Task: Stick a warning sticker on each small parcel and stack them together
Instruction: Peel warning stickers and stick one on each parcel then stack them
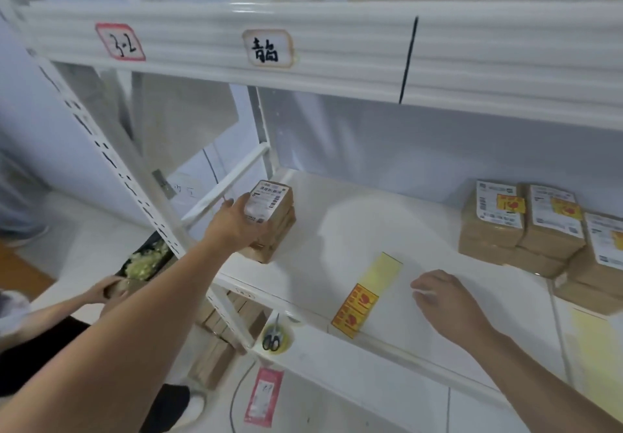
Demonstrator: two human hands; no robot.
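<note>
Just left of the loose, empty right hand (438,298) lies the sticker strip (365,294), pointing away, while the farther left hand (236,225) grips a parcel (268,198).

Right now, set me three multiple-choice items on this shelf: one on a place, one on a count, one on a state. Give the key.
1. Where does the sticker strip lie?
A. on the floor
B. inside a box
C. on the shelf, left of the right hand

2. How many warning stickers are on it?
A. none
B. two
C. five

3. The parcel that the left hand grips bears:
A. a white label only
B. a warning sticker
C. nothing at all

Key:
1 C, the strip lies flat on the shelf board beside that hand.
2 B, two red-and-yellow stickers sit at its near end, and the rest is bare backing.
3 A, only the printed label shows on its top.
</note>
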